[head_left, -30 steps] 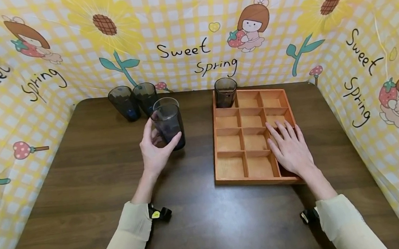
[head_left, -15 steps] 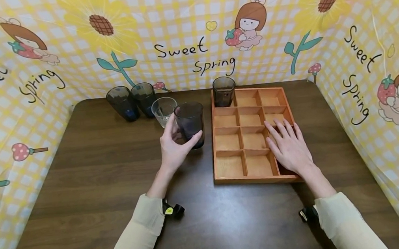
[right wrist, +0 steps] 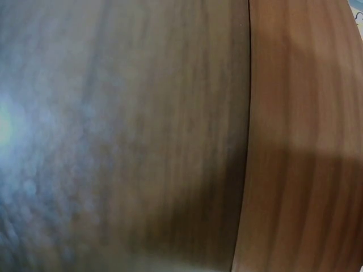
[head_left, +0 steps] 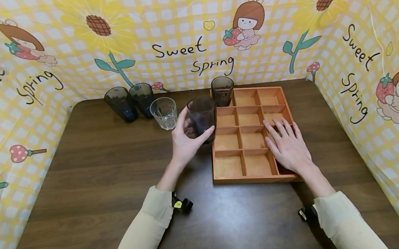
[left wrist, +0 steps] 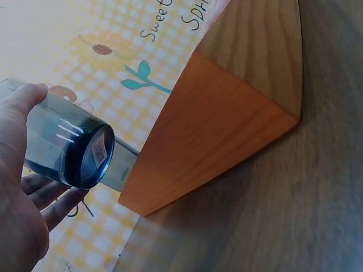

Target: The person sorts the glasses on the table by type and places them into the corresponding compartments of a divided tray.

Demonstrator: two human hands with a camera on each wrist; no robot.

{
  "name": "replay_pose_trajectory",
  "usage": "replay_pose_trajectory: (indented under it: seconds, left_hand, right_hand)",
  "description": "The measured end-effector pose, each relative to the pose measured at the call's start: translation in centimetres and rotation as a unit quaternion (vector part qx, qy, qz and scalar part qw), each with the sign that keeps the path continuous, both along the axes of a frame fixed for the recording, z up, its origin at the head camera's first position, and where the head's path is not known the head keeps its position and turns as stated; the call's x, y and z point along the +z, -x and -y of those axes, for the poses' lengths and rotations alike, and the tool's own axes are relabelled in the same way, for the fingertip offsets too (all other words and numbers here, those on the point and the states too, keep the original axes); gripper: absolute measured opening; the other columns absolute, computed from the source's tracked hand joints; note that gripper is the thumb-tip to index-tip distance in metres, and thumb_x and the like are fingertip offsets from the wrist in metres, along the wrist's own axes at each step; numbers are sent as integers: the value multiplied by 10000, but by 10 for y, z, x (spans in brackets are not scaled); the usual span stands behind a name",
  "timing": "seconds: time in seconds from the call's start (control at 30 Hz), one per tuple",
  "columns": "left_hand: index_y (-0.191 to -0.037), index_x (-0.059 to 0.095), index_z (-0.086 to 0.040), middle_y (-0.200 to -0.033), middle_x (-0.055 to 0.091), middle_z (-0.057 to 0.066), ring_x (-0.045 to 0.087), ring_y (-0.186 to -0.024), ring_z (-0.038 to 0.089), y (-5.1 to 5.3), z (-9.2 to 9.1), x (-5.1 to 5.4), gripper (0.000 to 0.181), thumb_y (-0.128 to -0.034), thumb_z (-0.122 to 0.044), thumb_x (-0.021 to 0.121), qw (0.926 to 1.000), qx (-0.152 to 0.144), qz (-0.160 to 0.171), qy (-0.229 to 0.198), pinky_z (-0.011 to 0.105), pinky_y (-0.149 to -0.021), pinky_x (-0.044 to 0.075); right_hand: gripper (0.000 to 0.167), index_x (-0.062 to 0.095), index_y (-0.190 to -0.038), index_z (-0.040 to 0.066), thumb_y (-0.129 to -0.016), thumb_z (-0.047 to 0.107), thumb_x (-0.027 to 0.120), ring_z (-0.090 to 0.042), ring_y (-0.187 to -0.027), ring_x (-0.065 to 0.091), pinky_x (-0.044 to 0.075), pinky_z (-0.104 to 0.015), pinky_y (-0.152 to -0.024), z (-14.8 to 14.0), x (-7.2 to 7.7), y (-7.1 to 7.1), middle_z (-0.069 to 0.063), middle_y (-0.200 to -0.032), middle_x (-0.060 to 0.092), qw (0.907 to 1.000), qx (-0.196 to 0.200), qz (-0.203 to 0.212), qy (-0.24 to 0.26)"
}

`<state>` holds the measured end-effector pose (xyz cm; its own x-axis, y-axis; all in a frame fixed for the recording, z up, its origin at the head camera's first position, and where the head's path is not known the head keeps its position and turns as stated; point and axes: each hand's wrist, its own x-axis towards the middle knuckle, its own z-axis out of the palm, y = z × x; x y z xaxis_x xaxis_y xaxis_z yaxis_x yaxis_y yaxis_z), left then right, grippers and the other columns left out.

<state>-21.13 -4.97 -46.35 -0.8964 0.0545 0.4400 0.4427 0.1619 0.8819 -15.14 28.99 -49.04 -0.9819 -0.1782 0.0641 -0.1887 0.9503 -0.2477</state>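
Observation:
My left hand (head_left: 184,142) grips a dark tinted drinking glass (head_left: 203,114), thumb on the near side, at the left edge of a wooden compartment box (head_left: 250,180). In the left wrist view the glass (left wrist: 71,139) is raised, its base with a white label facing the camera, beside the box's side wall (left wrist: 215,130). My right hand (head_left: 290,148) rests with spread fingers over the box's right-hand compartments, hiding some of them. Another dark glass (head_left: 223,92) stands in the far left compartment. The right wrist view shows only table and box wall (right wrist: 300,136), no hand.
Left of the box stands a clear glass (head_left: 164,113). Behind it, two dark glasses (head_left: 121,103) stand side by side near the back edge of the brown table (head_left: 93,177). A patterned yellow checked cloth (head_left: 176,23) encloses the back and sides.
My left hand has carried the dark glass rightward from in front of the clear glass to the box's left edge, uncovering the clear glass. The right hand stays in place.

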Motion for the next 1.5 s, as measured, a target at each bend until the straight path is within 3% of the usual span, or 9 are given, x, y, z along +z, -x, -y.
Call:
replay_pose_trajectory:
  seconds: [0.23, 0.67, 0.9, 1.5]
  left_hand:
    - [-1614, 514, -250, -1165, 816, 153, 797, -1021, 241, 8, -14, 1, 875, -860, -171, 951, 9998, -152, 106, 23, 367, -825, 660]
    - [-1615, 492, -231, -1176, 824, 176, 816, -1008, 313, 24, -36, 4, 884, -864, -193, 958, 9995, -297, 109, 40, 427, -799, 654]
    - [-1615, 468, -182, -1205, 810, 209, 818, -1043, 339, 30, -45, 4, 884, -870, -158, 945, 9990, -437, 73, 20, 486, -868, 661]
    - [-1649, 408, -187, -1281, 782, 187, 781, -1169, 334, 46, -60, -5, 925, -889, -221, 934, 9979, -428, 229, 421, 514, -988, 633]
  right_hand:
    - [608, 289, -1754, 193, -1195, 422, 359, -476, -1683, 173, 46, -687, -1360, -1, 0, 0, -214, -1805, 268, 10000, -4, 10, -6]
    - [611, 283, -1757, 198, -1195, 426, 356, -473, -1688, 166, 40, -681, -1363, 0, 1, 0, -213, -1808, 262, 10000, -22, 51, 12]
    - [614, 275, -1760, 202, -1196, 434, 350, -474, -1690, 160, 39, -681, -1363, -1, 0, 1, -212, -1812, 255, 10000, -27, 68, 11]
    - [610, 279, -1759, 204, -1197, 431, 346, -471, -1691, 161, 37, -680, -1364, 0, 0, 2, -204, -1812, 258, 9999, -43, 112, -29]
